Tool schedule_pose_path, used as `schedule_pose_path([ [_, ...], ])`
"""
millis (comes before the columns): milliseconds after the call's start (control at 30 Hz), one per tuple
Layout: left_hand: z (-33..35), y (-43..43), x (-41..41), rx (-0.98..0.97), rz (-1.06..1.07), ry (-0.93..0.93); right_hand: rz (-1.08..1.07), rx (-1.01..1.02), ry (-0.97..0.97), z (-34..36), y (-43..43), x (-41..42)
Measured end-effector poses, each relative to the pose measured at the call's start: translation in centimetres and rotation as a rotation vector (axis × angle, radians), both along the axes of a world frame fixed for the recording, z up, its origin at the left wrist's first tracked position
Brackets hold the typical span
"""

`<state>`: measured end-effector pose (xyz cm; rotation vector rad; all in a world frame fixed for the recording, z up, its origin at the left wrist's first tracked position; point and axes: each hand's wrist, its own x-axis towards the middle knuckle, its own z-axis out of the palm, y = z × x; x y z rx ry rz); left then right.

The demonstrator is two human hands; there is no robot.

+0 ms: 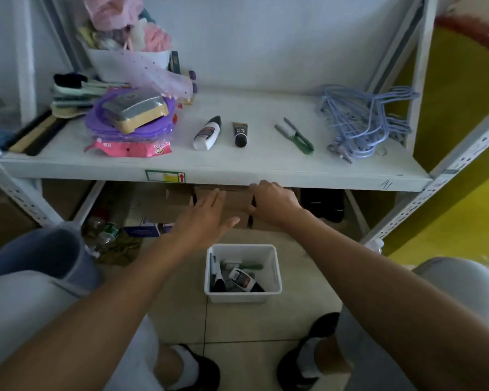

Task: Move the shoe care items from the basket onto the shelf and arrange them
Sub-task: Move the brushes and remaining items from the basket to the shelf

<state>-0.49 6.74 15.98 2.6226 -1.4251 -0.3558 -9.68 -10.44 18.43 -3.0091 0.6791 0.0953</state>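
Note:
A white basket (276, 273) stands on the floor tiles between my feet and holds several shoe care items: a white and black bottle (242, 279), a dark tube and a green-handled brush (251, 266). On the white shelf (237, 176) lie a white bottle with a black cap (206, 133), a black tube (240, 134) and a green shoe horn (294, 135), side by side. My left hand (206, 218) hovers open just below the shelf's front edge, empty. My right hand (271, 200) is beside it, fingers spread, empty.
The shelf's left side carries a purple pile with a sponge (133, 111), brushes, a pink packet and a wrapped bouquet (130, 52). Blue wire hangers (364, 119) fill the right end. Cardboard boxes (223, 204) and cans (108, 232) sit under the shelf. A grey bin (57, 249) stands at left.

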Motion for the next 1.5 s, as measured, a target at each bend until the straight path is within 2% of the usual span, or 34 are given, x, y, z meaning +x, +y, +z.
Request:
schedule_pose_path([
  [233,-4.8,0.3,-0.3,0.083,-0.02,-0.004,-0.043,0.12,0.221,-9.8,0.5,0.5],
  [367,-8.7,0.2,0.1,0.137,-0.009,0.06,-0.065,0.204,0.319,-16.9,-0.6,0.9],
  [533,-12.2,-0.4,0.8,0.256,-0.023,0.069,0.005,0.182,0.431,-25.4,-2.0,1.7],
  [767,-14.0,-2.7,0.6,0.236,-0.065,0.095,0.01,0.154,0.487,-32.5,-3.3,2.7],
  [933,-15.0,-2.8,0.7,0.281,-0.051,0.105,0.011,0.15,0.491,-34.1,-4.0,2.7],
  [1100,-14.9,-2.9,0.8,0.307,-0.053,0.123,0.089,0.047,0.506,-33.8,-3.9,2.0],
  [1300,-13.4,-2.7,0.8,0.306,-0.031,0.122,0.094,-0.035,0.481,-28.5,-3.6,1.6],
  [1500,-10.0,-2.4,0.5,0.21,-0.016,0.106,0.131,-0.018,0.308,-19.8,-3.8,1.0],
])
